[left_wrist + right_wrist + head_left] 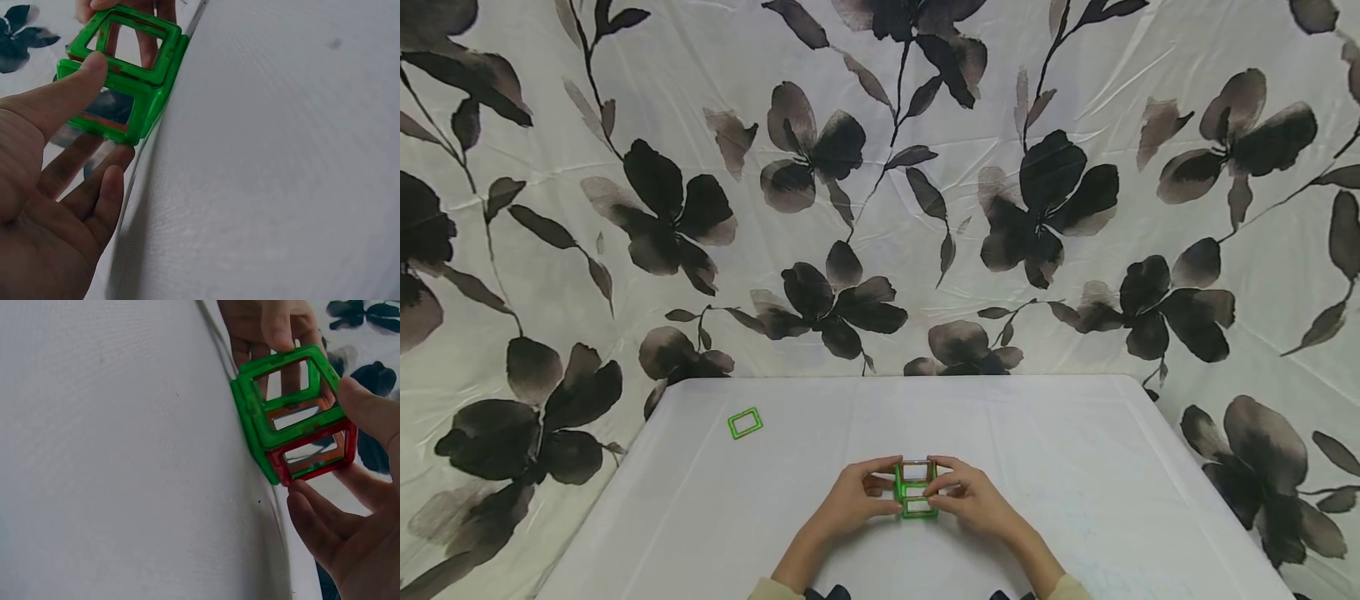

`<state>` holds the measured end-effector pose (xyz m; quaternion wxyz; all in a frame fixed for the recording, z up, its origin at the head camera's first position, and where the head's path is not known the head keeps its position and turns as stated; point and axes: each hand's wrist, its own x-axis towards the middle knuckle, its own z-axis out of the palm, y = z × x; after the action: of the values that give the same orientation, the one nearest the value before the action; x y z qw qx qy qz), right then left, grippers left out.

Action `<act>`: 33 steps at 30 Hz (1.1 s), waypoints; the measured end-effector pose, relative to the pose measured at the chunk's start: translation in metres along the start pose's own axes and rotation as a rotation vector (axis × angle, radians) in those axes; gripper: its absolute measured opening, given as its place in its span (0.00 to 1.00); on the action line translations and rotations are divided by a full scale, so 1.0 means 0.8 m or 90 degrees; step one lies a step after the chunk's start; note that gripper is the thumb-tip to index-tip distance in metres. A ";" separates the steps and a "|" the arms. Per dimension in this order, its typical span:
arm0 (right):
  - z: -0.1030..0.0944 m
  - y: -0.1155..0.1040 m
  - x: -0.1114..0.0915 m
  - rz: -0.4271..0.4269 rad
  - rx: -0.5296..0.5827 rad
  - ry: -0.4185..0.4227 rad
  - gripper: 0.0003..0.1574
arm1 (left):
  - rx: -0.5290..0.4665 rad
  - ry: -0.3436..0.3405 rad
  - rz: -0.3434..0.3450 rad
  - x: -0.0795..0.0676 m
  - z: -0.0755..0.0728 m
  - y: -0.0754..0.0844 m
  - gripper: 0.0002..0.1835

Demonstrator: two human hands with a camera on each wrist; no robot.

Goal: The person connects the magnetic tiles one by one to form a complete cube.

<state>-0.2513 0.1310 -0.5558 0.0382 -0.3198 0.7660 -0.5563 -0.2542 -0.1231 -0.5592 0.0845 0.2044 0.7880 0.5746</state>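
Both hands hold a small box-shaped build of magnetic tiles (pixel 917 515), its open rectangular frames mostly green. In the right wrist view, one side of the build is a red tile (pixel 322 472), and orange shows through the openings. My left hand (pixel 850 496) grips the left side, its thumb (pixel 94 65) across a green frame and its other fingers lower down. On the opposite side is my right hand (pixel 973 500), thumb (pixel 359 400) against the upper green edge and fingertips at the red tile's lower edge. The build is close over the white tabletop.
A loose green rectangular tile (pixel 748 432) lies at the far left of the white table (pixel 1045 450). Behind the table hangs a pale cloth (pixel 940 225) with dark flowers. Light sleeve cuffs (pixel 771 590) show at the near edge.
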 end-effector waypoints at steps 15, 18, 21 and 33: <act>0.002 -0.004 -0.002 0.105 -0.050 0.028 0.54 | 0.057 0.005 0.000 -0.004 -0.019 0.003 0.39; 0.002 -0.002 -0.001 0.110 -0.051 0.026 0.52 | 0.072 0.017 0.001 -0.008 -0.035 0.000 0.33; 0.002 -0.002 0.001 0.119 -0.048 0.022 0.51 | 0.086 0.037 -0.007 -0.014 -0.054 -0.002 0.28; -0.002 -0.003 0.004 0.136 -0.046 0.019 0.46 | 0.123 0.142 -0.061 -0.039 -0.149 -0.014 0.21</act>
<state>-0.2536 0.1299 -0.5523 0.0744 -0.2294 0.8157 -0.5258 -0.2728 -0.2432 -0.5343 0.0038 0.1088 0.8530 0.5104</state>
